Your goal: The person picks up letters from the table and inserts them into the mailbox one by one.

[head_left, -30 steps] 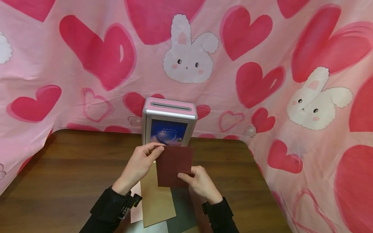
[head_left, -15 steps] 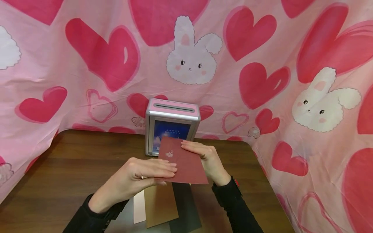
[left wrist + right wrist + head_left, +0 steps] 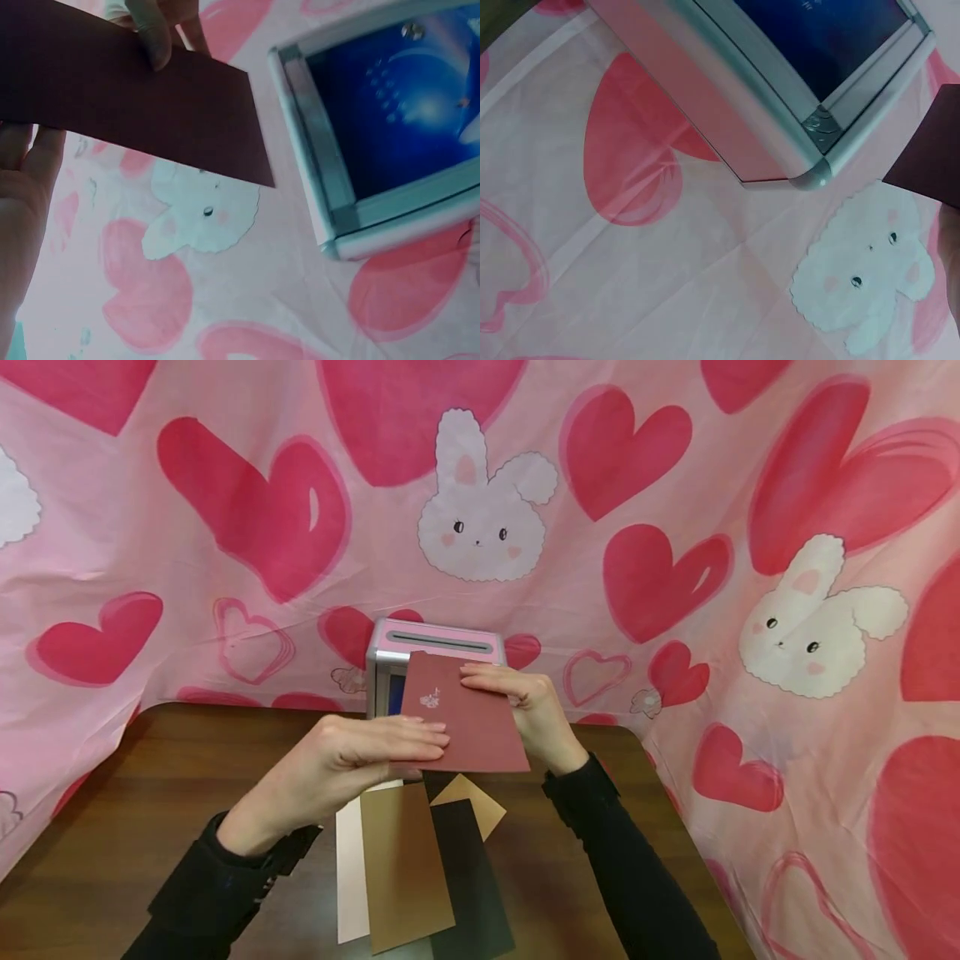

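Note:
A dark red card (image 3: 472,718) with a small white emblem near its left side is held up in front of a pink and silver box. My left hand (image 3: 337,756) pinches its lower left edge, fingers flat on top and thumb beneath. Along the right edge, my right hand (image 3: 540,714) grips it with the fingers on the upper face; in the left wrist view that hand's thumb presses the dark underside of the card (image 3: 150,105). The box (image 3: 438,641) has a long slot in its top, and the card covers most of its front in the head view.
Below the hands, a gold card (image 3: 408,868), a black card (image 3: 472,885), a pale pink card (image 3: 351,877) and a smaller gold piece (image 3: 480,802) lie overlapping on the wooden table (image 3: 187,793). A pink cloth (image 3: 262,410) with hearts and rabbits hangs behind.
The card has turned to show its emblem side and risen toward the slot. My right hand has shifted from the lower right corner to the upper right edge, my left hand to the lower left.

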Demonstrator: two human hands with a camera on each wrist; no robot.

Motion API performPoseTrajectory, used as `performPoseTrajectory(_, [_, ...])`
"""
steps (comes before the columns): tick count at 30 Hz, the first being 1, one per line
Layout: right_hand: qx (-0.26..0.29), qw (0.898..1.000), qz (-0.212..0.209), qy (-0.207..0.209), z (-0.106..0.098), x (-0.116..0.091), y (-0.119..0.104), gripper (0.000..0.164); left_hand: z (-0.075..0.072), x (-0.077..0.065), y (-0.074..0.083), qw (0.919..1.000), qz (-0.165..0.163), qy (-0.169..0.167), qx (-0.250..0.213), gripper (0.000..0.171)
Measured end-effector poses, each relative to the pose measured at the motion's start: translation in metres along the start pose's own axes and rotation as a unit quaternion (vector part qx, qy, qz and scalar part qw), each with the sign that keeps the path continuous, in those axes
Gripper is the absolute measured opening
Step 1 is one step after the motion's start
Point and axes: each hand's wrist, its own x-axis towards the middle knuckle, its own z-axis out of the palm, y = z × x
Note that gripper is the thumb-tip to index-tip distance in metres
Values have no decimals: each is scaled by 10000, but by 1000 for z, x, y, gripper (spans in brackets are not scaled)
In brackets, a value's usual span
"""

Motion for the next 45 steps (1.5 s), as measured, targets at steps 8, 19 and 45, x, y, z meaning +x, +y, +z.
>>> performPoseTrajectory(8, [645,9954,701,-58,-7,36,11,32,-36,35,-6,9977,-471,190,453,39])
performPoseTrajectory(19, [1038,9850,1365,211,-4,62,30,24,-64,69,-30,9889,-1315,471,505,30])
performPoseTrajectory(45, [-415,9718,1369,1872,5,75,22,19,-43,69,-131,9397,-1460,2616,1650,29])
